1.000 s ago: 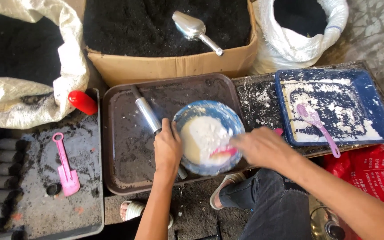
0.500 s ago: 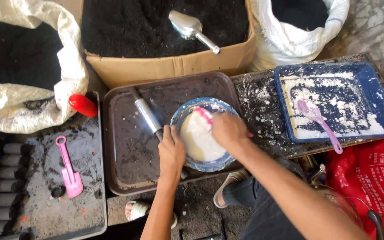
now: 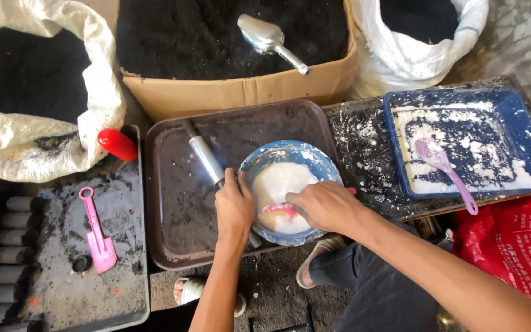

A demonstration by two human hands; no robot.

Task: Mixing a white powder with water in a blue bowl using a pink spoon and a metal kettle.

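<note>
A blue bowl (image 3: 314, 161) with white powder in it sits on a dark brown tray (image 3: 179, 203). My left hand (image 3: 235, 209) grips the bowl's left rim. Over the bowl's near side, my right hand (image 3: 327, 206) holds a small pink spoon (image 3: 278, 209) whose tip lies in the powder. A metal tube-shaped tool (image 3: 204, 157) lies on the tray just left of the bowl, its lower end hidden under my left hand.
A cardboard box of dark soil (image 3: 228, 37) with a metal scoop (image 3: 268, 38) stands behind. White sacks of soil (image 3: 32, 80) flank it. A blue tray (image 3: 523, 135) with powder and a purple spoon (image 3: 444, 166) is right. A pink shovel (image 3: 96, 233) and a red cap (image 3: 118, 144) lie left.
My right hand swept from the bowl's right side to its far side, then back to the near side with the spoon. My left hand kept its hold on the rim.
</note>
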